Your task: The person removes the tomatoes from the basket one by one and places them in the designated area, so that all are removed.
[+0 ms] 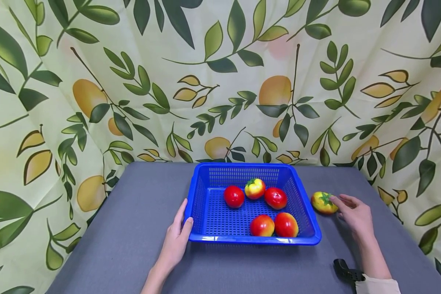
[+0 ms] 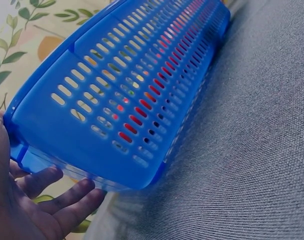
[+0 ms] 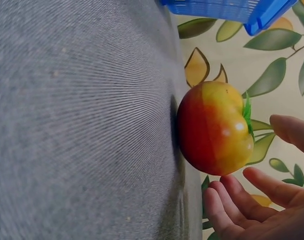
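A blue plastic basket (image 1: 255,240) with slotted walls sits on the grey table. My left hand (image 1: 176,237) grips its left rim, thumb over the edge and fingers along the outer side; the left wrist view shows these fingers (image 2: 74,202) under the rim. Right of the basket lies a yellow-and-red tomato (image 1: 324,203) with a green leafy top. My right hand (image 1: 355,215) reaches beside it, fingers spread and loosely bent. In the right wrist view, the fingertips stand close around the tomato (image 3: 214,129), with a gap visible between thumb and fruit.
Inside the basket are several tomatoes, among them a red one (image 1: 234,197) at left and a yellow-topped one (image 1: 255,188) at the back. A black strap-like device (image 1: 347,270) is at the right wrist. Leaf-patterned cloth (image 1: 220,102) hangs behind the table (image 1: 150,192).
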The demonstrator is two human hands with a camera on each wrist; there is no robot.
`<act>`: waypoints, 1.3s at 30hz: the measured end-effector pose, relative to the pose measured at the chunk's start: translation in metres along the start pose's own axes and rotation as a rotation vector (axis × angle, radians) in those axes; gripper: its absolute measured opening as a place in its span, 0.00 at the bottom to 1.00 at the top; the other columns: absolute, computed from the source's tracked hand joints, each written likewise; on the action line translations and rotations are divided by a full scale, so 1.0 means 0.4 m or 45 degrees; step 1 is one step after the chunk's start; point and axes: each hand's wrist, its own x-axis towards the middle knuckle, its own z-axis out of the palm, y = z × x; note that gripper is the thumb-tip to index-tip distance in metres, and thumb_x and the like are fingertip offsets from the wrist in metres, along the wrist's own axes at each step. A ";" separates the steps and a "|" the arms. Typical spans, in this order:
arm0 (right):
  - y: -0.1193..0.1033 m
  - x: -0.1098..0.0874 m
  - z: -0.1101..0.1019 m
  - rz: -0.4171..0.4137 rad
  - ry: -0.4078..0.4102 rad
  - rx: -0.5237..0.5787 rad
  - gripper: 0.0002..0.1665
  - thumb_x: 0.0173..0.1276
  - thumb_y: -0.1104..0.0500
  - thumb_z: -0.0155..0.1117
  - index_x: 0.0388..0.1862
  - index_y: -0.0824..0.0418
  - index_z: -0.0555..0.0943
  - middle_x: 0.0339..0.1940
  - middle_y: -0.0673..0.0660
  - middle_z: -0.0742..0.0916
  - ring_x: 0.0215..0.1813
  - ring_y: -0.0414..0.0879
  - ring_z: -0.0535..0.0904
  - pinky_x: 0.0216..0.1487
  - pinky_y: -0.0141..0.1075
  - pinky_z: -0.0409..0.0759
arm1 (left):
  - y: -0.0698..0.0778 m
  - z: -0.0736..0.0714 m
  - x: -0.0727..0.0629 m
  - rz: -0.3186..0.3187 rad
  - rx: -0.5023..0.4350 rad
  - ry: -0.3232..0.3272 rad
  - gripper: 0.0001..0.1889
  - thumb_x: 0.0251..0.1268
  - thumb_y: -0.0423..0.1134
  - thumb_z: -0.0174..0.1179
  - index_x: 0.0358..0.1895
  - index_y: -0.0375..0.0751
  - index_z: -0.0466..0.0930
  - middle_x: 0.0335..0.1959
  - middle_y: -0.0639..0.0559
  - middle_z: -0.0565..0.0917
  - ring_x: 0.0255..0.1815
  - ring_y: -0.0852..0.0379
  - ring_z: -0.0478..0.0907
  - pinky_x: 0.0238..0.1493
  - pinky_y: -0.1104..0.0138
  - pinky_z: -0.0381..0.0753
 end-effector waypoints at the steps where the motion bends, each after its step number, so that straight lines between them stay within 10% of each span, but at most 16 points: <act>1: -0.001 -0.002 -0.001 -0.002 0.011 -0.001 0.47 0.69 0.36 0.59 0.69 0.73 0.67 0.62 0.74 0.74 0.45 0.53 0.77 0.30 0.29 0.80 | 0.000 0.000 0.000 -0.003 -0.002 -0.003 0.30 0.79 0.41 0.47 0.79 0.47 0.51 0.75 0.44 0.60 0.72 0.43 0.60 0.67 0.46 0.60; 18: -0.071 -0.041 -0.008 -0.020 0.246 0.049 0.41 0.67 0.35 0.61 0.69 0.60 0.73 0.61 0.60 0.78 0.55 0.50 0.70 0.44 0.34 0.71 | -0.002 0.001 -0.004 -0.014 0.001 -0.017 0.30 0.80 0.42 0.47 0.79 0.48 0.50 0.75 0.42 0.60 0.72 0.42 0.60 0.67 0.46 0.59; 25: -0.146 -0.103 0.015 -0.197 0.283 0.118 0.34 0.68 0.40 0.64 0.66 0.57 0.77 0.56 0.53 0.82 0.55 0.41 0.73 0.55 0.38 0.69 | -0.003 0.002 -0.007 -0.017 -0.004 -0.005 0.30 0.79 0.42 0.48 0.79 0.51 0.51 0.74 0.42 0.61 0.72 0.43 0.61 0.66 0.46 0.60; 31: -0.203 -0.169 0.088 -0.420 0.138 0.087 0.32 0.69 0.42 0.64 0.65 0.58 0.77 0.58 0.56 0.82 0.56 0.47 0.76 0.47 0.23 0.72 | -0.006 0.000 -0.006 0.002 -0.004 0.004 0.30 0.79 0.41 0.48 0.79 0.47 0.52 0.74 0.41 0.62 0.71 0.42 0.62 0.66 0.45 0.61; 39: -0.240 -0.198 0.165 -0.556 -0.231 0.150 0.32 0.65 0.43 0.69 0.62 0.60 0.78 0.56 0.58 0.82 0.57 0.55 0.77 0.48 0.26 0.76 | 0.003 -0.002 -0.002 0.017 -0.022 0.001 0.30 0.79 0.41 0.47 0.79 0.48 0.51 0.74 0.40 0.62 0.71 0.44 0.62 0.67 0.47 0.60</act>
